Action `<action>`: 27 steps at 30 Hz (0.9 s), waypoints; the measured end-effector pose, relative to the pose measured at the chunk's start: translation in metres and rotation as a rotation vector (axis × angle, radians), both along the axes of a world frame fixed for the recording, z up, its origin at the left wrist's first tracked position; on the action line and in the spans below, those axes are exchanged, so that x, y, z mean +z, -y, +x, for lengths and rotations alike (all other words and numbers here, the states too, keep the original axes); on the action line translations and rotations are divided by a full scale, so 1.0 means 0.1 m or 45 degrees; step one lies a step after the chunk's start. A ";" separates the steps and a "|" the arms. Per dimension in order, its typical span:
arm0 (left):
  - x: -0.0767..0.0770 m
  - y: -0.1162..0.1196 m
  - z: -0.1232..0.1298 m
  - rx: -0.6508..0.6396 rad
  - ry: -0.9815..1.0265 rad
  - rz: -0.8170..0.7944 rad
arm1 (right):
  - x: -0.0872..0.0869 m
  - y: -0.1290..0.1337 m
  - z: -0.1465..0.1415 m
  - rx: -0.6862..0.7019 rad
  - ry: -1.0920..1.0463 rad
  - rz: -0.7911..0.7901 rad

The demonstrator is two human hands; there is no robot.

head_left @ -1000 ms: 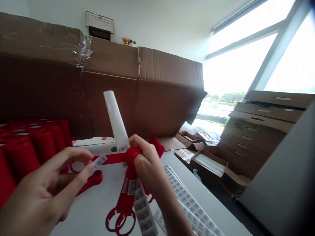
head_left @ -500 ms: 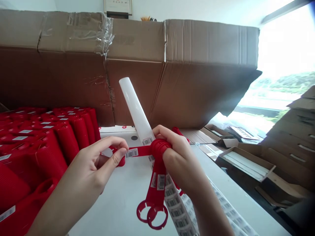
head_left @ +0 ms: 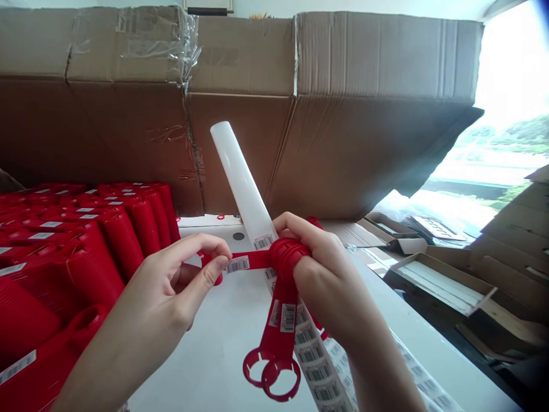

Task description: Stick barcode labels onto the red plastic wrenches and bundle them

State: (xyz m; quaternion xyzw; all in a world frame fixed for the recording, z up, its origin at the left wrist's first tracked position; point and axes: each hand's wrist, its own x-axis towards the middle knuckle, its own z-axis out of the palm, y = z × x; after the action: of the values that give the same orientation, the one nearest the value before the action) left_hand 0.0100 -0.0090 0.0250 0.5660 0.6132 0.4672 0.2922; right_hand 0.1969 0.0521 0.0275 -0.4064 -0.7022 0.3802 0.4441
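Note:
My right hand (head_left: 328, 274) is closed around a bunch of red plastic ring tags (head_left: 283, 335), flat straps that end in open rings. Two of the tags hang down from it and carry barcode stickers. One red strap (head_left: 261, 260) points left out of the bunch. The thumb and forefinger of my left hand (head_left: 171, 297) pinch that strap beside the barcode sticker (head_left: 237, 264) on it. Behind the bunch leans a white roll (head_left: 241, 177) of backing paper. A strip of barcode labels (head_left: 315, 357) runs from under my right hand towards me.
Rows of stacked red tags (head_left: 103, 246) with barcode stickers fill the left side of the white table (head_left: 206, 355). A big cardboard box (head_left: 240, 143) overhangs the back. Open cartons (head_left: 441, 286) stand at the right, near a bright window (head_left: 518, 114).
The view has shifted slightly, so the hands and tags appear a little further right. My left hand keeps its pinch at the strap, and my right hand still holds the bunch.

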 end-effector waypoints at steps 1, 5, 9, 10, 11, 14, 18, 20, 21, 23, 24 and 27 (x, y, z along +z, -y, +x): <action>0.00 0.00 0.00 -0.002 -0.010 0.005 | 0.00 0.00 0.00 0.004 0.000 -0.001; -0.02 0.02 -0.02 -0.024 -0.024 0.016 | 0.01 0.01 0.00 0.000 0.000 -0.003; -0.02 0.01 -0.03 -0.020 -0.028 -0.006 | 0.01 0.02 -0.01 0.003 -0.004 -0.011; -0.02 0.01 -0.03 -0.018 -0.035 -0.016 | 0.01 0.02 -0.01 0.008 -0.005 -0.014; -0.01 0.00 -0.03 -0.016 -0.045 -0.032 | 0.01 0.02 -0.01 0.012 -0.004 -0.018; 0.00 -0.01 -0.03 -0.026 -0.060 -0.089 | 0.02 0.04 -0.01 0.018 0.011 -0.026; 0.00 -0.03 -0.02 -0.021 -0.070 -0.085 | 0.02 0.04 -0.02 0.026 0.005 -0.016; 0.01 -0.03 -0.01 -0.002 -0.096 -0.075 | 0.02 0.04 -0.02 0.036 0.005 -0.004; 0.01 -0.04 0.00 0.003 -0.103 -0.075 | 0.02 0.03 -0.02 0.038 0.006 0.005; 0.01 -0.06 0.02 0.000 -0.081 -0.056 | 0.03 0.03 -0.03 0.039 -0.005 0.023; 0.01 -0.08 0.03 -0.013 -0.054 -0.036 | 0.03 0.03 -0.03 0.046 -0.020 0.030; -0.07 -0.17 0.00 -0.020 0.011 0.041 | 0.04 0.05 -0.03 0.085 -0.096 0.043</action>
State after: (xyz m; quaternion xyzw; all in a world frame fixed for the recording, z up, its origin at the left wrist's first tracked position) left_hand 0.0096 0.0077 0.0182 0.5734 0.5998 0.4770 0.2895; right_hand 0.1937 0.0472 0.0312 -0.3606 -0.7046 0.3977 0.4641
